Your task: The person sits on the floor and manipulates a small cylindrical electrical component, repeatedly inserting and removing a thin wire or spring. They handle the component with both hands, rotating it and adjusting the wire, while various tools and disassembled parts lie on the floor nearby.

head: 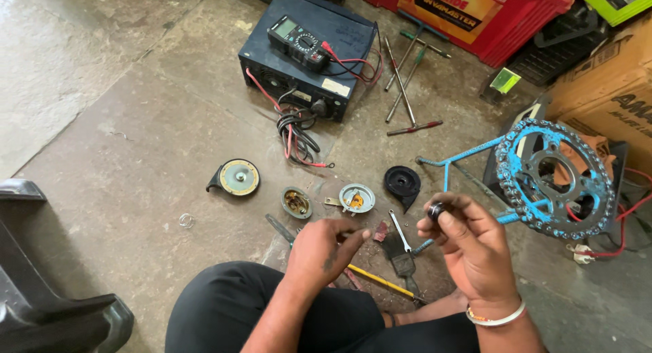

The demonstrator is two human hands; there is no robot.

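Note:
My right hand (468,248) is raised over the floor and pinches a small dark round part (435,210) between thumb and fingertips. My left hand (324,248) hovers lower, its fingers curled; I cannot tell whether it holds anything. Below and between the hands lie a small spanner (399,231), a paintbrush (406,266) and a yellow-handled tool (380,281). Just beyond the left hand sit opened horn parts: a round disc with an orange centre (356,198), a small cup-shaped piece (297,203) and a black cover (402,183).
A complete round horn (236,177) lies to the left. A dark box (309,54) with a multimeter (297,42) and red and black leads sits farther back. T-handle wrenches (405,78), a red battery (475,16), a blue chain-sprocket stand (553,180) and cardboard boxes (604,88) crowd the right.

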